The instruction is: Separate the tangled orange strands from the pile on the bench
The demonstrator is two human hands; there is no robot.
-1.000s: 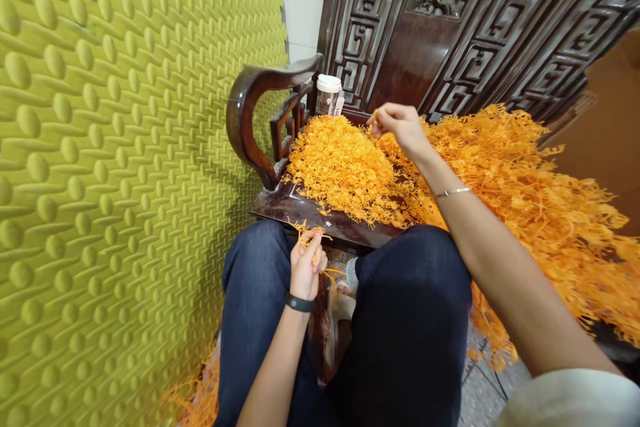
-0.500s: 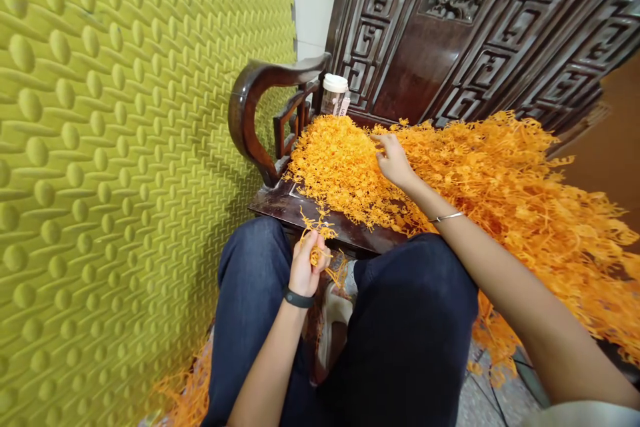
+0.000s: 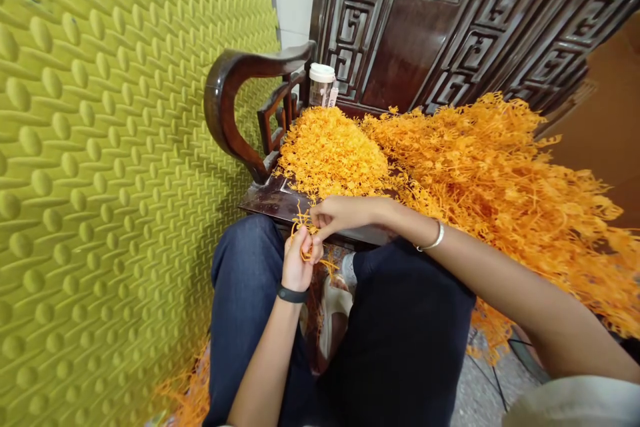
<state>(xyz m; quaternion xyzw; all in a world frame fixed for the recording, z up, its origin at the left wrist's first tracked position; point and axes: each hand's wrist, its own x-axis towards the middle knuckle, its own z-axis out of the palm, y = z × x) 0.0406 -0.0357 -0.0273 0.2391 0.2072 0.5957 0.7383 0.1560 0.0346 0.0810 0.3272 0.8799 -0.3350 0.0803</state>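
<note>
My left hand (image 3: 301,261) is closed around a small bunch of orange branching strands (image 3: 303,217), held above my knees. Some strands poke up past the fingertips and others trail below toward my shoe. My right hand (image 3: 345,212) meets it from the right, thumb and fingers bent together at the top of the bunch; what they pinch, if anything, is too small to make out. Just behind the hands, a heap of short orange pieces (image 3: 333,153) lies on the dark wooden seat (image 3: 260,199). A larger pile of long orange strands (image 3: 505,167) spreads to the right.
A curved wooden armrest (image 3: 217,93) stands at the seat's left, beside a yellow-green bumpy foam mat (image 3: 110,147). At the back, a clear cup with a white lid (image 3: 321,73) stands before the carved backrest (image 3: 400,47). More orange strands (image 3: 193,383) lie on the floor, lower left.
My right hand has come from the heap of short pieces back to the bunch in my left hand. The left hand stays closed on its strands. The view has shifted slightly.
</note>
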